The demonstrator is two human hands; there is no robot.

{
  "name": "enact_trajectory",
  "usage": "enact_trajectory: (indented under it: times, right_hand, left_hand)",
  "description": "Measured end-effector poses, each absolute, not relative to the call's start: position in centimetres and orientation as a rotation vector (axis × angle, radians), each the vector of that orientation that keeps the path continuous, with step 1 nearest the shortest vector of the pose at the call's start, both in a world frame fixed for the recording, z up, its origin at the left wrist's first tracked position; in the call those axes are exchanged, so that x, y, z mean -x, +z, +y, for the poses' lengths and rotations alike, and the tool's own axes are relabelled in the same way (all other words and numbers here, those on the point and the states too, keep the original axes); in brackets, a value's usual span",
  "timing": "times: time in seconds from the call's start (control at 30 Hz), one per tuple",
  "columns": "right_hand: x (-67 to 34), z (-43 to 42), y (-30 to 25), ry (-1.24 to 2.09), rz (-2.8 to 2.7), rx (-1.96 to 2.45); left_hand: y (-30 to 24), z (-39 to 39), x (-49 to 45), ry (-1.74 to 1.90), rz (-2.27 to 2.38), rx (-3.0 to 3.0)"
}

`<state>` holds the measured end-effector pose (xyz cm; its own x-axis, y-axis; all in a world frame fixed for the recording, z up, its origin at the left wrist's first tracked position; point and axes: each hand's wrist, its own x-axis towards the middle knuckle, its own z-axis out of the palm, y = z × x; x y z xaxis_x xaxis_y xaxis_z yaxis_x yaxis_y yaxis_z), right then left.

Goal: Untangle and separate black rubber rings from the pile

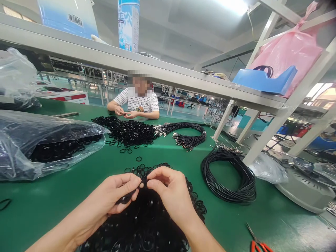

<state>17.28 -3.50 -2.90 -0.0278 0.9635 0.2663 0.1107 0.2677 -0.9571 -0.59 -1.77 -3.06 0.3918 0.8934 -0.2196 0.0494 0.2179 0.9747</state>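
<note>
My left hand [117, 190] is closed, with several dark pieces that look like black rings bunched inside its curled fingers. Thumb and fingertips of my right hand [172, 194] pinch a small black ring [144, 182] at its edge, and the left fingertips meet it from the other side. Fingers cover most of that ring. Directly below both hands spreads a large pile of thin black rings [141, 224] on the green table [183, 164].
Across the table a person [140, 101] handles small pieces behind another ring pile [131, 131]. A clear bag of rings [52, 143] lies left. Cable bundles [228, 178], red-handled pliers [258, 243] and a grey machine [304, 190] lie right. A shelf [168, 66] crosses above.
</note>
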Motion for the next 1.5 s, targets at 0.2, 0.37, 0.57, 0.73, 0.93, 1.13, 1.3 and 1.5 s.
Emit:
enact_trajectory:
  times: [0.2, 0.37, 0.57, 0.73, 0.93, 1.13, 1.3, 1.5]
  right_hand:
    - [-16.6, -3.8, -3.1, 0.987, -1.334, 0.981]
    - [-16.7, -4.0, -2.6, 0.976, -1.249, 0.929]
    - [-17.5, -3.5, -2.4, 1.076, -1.202, 0.899]
    - [-16.7, -3.9, -3.1, 1.002, -1.321, 1.006]
    - [-16.9, -3.9, -3.1, 0.887, -1.361, 1.084]
    - [-16.4, -3.9, -2.8, 1.060, -1.169, 0.942]
    - [-16.5, -3.4, -2.8, 1.107, -0.925, 0.842]
    - [-19.9, -3.0, -1.8, 1.120, -1.264, 0.940]
  left_hand:
    - [-1.7, -1.9, 1.2, 0.745, 1.089, -1.325]
    - [-2.0, -1.6, 2.3, 0.815, 1.124, -1.419]
    - [-0.7, -1.5, 2.7, 0.875, 1.224, -1.527]
    - [-1.4, -2.1, 1.0, 0.688, 1.254, -1.635]
    - [-2.0, -2.6, 0.7, 0.661, 1.207, -1.711]
    - [-2.0, -2.4, 0.8, 0.756, 1.098, -1.542]
    - [-1.7, -1.8, 1.4, 0.817, 1.113, -1.499]
    - [-1.1, -1.5, 2.4, 0.851, 1.276, -1.557]
